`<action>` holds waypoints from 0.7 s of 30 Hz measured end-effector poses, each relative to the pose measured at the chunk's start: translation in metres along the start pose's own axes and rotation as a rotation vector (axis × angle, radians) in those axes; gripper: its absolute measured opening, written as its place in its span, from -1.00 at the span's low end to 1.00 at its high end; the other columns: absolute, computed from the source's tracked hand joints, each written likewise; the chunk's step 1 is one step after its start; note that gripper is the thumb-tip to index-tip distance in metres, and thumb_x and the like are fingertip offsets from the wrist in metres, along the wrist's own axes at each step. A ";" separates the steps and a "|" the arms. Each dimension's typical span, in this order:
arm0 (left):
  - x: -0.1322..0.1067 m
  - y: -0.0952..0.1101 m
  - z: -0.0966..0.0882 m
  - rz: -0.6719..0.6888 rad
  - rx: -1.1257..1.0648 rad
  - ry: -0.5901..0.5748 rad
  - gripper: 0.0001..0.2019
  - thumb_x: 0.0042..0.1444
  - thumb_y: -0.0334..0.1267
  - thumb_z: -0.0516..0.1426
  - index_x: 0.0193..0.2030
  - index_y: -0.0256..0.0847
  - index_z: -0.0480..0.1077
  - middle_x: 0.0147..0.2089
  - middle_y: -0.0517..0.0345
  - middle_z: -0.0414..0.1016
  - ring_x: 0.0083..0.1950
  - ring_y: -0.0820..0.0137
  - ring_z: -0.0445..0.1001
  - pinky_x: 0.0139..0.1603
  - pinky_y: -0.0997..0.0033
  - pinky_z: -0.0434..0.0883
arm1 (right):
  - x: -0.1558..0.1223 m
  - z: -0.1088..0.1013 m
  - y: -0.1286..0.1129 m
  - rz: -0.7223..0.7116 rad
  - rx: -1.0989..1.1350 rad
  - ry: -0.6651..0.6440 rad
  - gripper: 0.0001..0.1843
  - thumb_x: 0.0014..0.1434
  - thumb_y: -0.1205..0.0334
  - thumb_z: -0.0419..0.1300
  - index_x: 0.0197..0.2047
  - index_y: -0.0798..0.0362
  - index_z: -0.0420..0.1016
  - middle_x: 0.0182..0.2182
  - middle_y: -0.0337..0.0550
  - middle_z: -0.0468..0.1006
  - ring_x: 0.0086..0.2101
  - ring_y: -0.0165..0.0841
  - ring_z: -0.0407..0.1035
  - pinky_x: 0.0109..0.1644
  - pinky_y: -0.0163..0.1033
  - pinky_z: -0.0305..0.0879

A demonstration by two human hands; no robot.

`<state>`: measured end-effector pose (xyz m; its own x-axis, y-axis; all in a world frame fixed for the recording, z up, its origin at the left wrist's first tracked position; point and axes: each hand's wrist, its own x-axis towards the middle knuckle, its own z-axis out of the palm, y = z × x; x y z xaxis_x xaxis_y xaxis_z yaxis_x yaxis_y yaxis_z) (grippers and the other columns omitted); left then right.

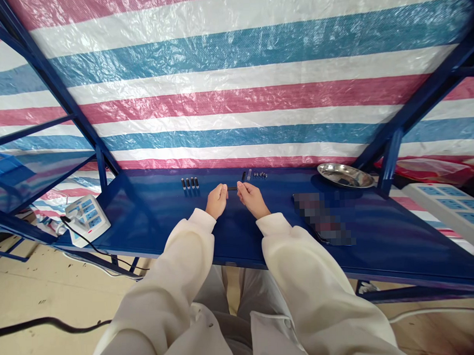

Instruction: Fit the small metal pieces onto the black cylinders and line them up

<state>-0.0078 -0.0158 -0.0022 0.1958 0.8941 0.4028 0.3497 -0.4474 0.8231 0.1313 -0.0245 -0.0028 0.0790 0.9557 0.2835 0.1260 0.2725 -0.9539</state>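
My left hand and my right hand face each other above the middle of the blue table. Both are closed, their fingertips pinching opposite ends of a short, thin dark stick that lies level between them. Beyond my right hand lie a small black piece, a clear tube-like piece and several small shiny metal parts. Off to the left of my left hand, several small black cylinders with pale ends are lined up in a row.
A shallow oval metal dish sits at the table's back right. Nearer me is a dark, pixelated object. White power strips lie at the left and the right. Blue frame posts and striped sheeting bound the blue table.
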 end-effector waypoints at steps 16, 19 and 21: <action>0.005 -0.011 0.004 0.096 -0.127 -0.033 -0.78 0.22 -0.10 -0.02 -0.14 -0.19 0.26 -0.41 0.25 0.31 -0.51 0.57 0.27 -0.47 0.55 0.28 | 0.000 -0.001 -0.001 0.036 0.065 0.020 -0.44 0.06 -0.34 0.04 -0.59 0.02 0.21 -0.74 -0.37 0.21 -0.73 -0.53 0.09 -0.65 -0.35 0.06; 0.004 -0.009 0.003 0.084 -0.104 -0.023 -0.78 0.22 -0.10 -0.03 -0.16 -0.19 0.27 -0.43 0.25 0.32 -0.50 0.55 0.29 -0.44 0.54 0.29 | 0.000 -0.001 -0.001 0.025 0.060 0.014 -0.43 0.06 -0.34 0.02 -0.59 0.01 0.20 -0.75 -0.37 0.19 -0.73 -0.52 0.07 -0.64 -0.34 0.05; 0.004 -0.006 0.002 0.071 -0.084 -0.023 -0.77 0.23 -0.09 -0.04 -0.18 -0.19 0.27 -0.43 0.25 0.33 -0.51 0.55 0.29 -0.43 0.53 0.28 | 0.000 -0.001 -0.001 0.022 0.055 0.010 -0.43 0.06 -0.34 0.02 -0.60 0.01 0.19 -0.75 -0.37 0.18 -0.73 -0.52 0.06 -0.64 -0.34 0.04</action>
<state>-0.0075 -0.0099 -0.0068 0.2390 0.8589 0.4530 0.2560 -0.5057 0.8238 0.1319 -0.0245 -0.0021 0.0911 0.9605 0.2628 0.0694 0.2571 -0.9639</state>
